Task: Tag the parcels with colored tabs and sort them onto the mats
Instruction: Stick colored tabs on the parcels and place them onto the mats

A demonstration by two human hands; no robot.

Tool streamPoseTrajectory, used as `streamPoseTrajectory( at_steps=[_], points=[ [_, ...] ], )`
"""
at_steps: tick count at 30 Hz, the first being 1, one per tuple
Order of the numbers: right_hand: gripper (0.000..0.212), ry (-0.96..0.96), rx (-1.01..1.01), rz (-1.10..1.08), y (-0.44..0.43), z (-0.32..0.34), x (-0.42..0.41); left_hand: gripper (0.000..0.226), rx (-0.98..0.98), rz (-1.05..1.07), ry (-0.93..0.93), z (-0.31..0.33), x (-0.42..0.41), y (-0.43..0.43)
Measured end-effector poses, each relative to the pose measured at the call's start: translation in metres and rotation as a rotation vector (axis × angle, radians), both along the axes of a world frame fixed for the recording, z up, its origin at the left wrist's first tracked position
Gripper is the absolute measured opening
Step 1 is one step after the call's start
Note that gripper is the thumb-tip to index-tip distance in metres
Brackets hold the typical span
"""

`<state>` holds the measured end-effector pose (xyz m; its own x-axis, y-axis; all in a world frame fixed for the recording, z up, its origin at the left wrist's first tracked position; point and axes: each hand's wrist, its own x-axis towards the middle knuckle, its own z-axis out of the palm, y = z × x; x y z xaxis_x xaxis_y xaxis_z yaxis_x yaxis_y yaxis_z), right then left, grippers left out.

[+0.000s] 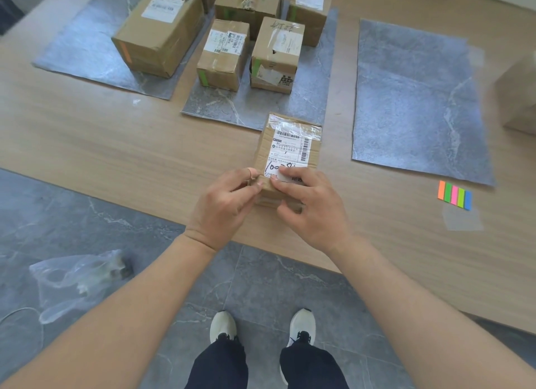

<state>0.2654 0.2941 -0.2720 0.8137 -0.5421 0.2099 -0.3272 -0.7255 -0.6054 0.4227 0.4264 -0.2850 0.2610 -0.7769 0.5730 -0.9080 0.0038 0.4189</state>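
While on table (116, 145), parcel (285, 148) between 2 hands (229, 206) (314, 209)

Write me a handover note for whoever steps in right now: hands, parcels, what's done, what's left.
Left hand and right hand both grip the near end of the parcel at the front edge of the table; no tab visible on it.
Done: one orange-tabbed box on the left mat; several green-tabbed boxes on the middle mat.
Right mat has no parcel yet; tab pad lies near it.
Left: tag and place this parcel, then probably the box at far right.
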Motion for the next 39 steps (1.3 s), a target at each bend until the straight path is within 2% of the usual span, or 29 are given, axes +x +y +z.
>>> streamPoseTrajectory(
  at_steps=[7,12,18,22,25,27,29,31,33,35,39],
  points=[
    [0.041,-0.005,-0.023,0.002,-0.001,-0.003,0.0,0.01,-0.002,0.02,0.005,0.002,-0.003,-0.004],
    [0.041,-0.023,-0.038,-0.007,0.0,-0.006,0.002,0.012,0.016,0.021,0.144,-0.001,0.001,-0.002],
    [0.041,-0.021,-0.015,-0.017,0.002,-0.005,0.002,0.013,-0.029,0.056,0.058,-0.001,-0.007,-0.002],
    [0.044,0.007,-0.005,-0.009,0.004,-0.002,0.003,0.006,-0.015,0.08,0.12,-0.001,-0.007,-0.001],
    [0.046,-0.005,0.092,-0.013,0.003,0.011,0.004,0.014,0.018,0.114,0.339,0.009,-0.008,-0.001],
    [0.042,-0.12,0.188,-0.094,0.001,0.022,0.004,0.016,0.041,0.176,0.68,0.025,-0.015,-0.003],
    [0.037,-0.246,0.286,-0.277,-0.003,0.032,0.003,0.018,0.031,0.268,1.097,0.038,-0.019,-0.009],
    [0.035,-0.244,0.456,-0.491,-0.007,0.036,0.006,0.027,0.036,0.343,1.37,0.042,-0.015,-0.017],
    [0.034,-0.146,0.73,-0.618,-0.007,0.036,0.014,0.039,0.101,0.365,1.541,0.041,-0.009,-0.023],
    [0.033,-0.064,0.905,-0.66,-0.005,0.036,0.02,0.052,0.157,0.359,1.671,0.041,-0.007,-0.028],
    [0.039,-0.034,1.049,-0.649,-0.003,0.046,0.023,0.062,0.249,0.312,1.667,0.059,-0.017,-0.032]
  ],
)
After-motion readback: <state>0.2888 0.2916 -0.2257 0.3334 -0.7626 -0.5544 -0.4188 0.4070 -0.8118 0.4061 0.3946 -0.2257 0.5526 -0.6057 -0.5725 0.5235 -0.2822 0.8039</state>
